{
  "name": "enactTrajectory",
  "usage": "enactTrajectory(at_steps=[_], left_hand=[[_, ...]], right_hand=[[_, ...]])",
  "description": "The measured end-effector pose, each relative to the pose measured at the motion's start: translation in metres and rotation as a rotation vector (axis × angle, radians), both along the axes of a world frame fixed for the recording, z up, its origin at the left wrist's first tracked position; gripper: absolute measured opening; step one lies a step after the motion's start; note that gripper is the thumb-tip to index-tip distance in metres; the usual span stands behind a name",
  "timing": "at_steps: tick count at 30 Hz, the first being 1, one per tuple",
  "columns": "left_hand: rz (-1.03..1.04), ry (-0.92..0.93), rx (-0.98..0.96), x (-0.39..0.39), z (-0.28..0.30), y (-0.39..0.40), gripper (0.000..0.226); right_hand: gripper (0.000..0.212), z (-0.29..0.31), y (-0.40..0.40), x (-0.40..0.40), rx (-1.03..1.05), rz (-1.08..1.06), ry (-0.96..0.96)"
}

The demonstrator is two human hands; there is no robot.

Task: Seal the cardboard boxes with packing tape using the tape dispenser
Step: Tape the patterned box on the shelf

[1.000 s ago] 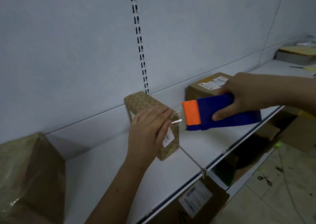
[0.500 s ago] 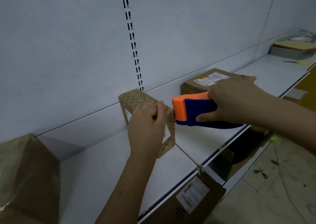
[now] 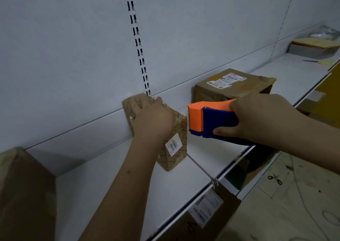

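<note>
white shelf (image 3: pixel 103 185) carries the boxes | big cardboard box (image 3: pixel 231 87) sits behind right hand | patterned small box (image 3: pixel 174 148) stands upright on shelf | tape dispenser (image 3: pixel 206 119), toothed end at small box's top edge | right hand (image 3: pixel 261 119) grips dispenser | left hand (image 3: pixel 152 119) presses flat on small box's top

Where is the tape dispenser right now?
The tape dispenser is mid-frame in the head view, gripped by the right hand, its orange end beside the small patterned box on the white shelf.
</note>
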State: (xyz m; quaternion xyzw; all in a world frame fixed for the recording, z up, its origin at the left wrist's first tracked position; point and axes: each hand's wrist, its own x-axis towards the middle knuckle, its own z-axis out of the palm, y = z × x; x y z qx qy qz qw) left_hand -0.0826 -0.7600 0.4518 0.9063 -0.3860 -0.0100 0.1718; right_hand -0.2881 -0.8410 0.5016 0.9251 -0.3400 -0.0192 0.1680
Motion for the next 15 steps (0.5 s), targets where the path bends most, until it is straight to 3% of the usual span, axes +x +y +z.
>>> enactTrajectory(at_steps=[5,15], left_hand=[[-0.039,0.060,-0.052,-0.003,0.001,0.006,0.046],[-0.071,0.059,-0.062,-0.002,0.002,0.011,0.048]], right_hand=[[0.076,0.005,-0.007,-0.009,0.079,-0.016,0.045],[0.083,0.012,-0.008,-0.024,0.171,-0.031,0.139]])
